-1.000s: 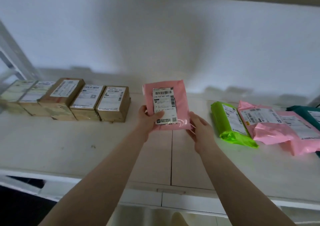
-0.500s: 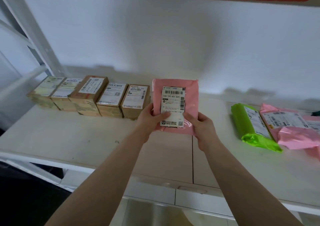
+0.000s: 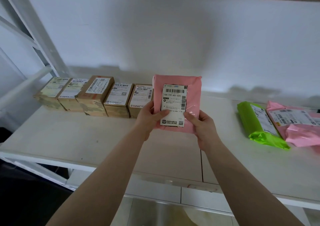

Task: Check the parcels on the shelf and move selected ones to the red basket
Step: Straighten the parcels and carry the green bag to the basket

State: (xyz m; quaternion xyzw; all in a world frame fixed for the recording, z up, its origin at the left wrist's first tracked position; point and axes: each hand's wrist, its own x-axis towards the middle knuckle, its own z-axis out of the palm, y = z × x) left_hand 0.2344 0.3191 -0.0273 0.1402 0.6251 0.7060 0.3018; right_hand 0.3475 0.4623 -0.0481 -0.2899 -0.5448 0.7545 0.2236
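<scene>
Pink parcel (image 3: 192,95) stays upright, gripped by both hands (image 3: 174,120), label closer now.

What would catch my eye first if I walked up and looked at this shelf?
A pink parcel held upright in the middle, its white label facing the camera, gripped at the bottom by the left hand and right hand. Left of it, five brown boxes stand in a row on the shelf. To the right lies a bright green parcel.
</scene>
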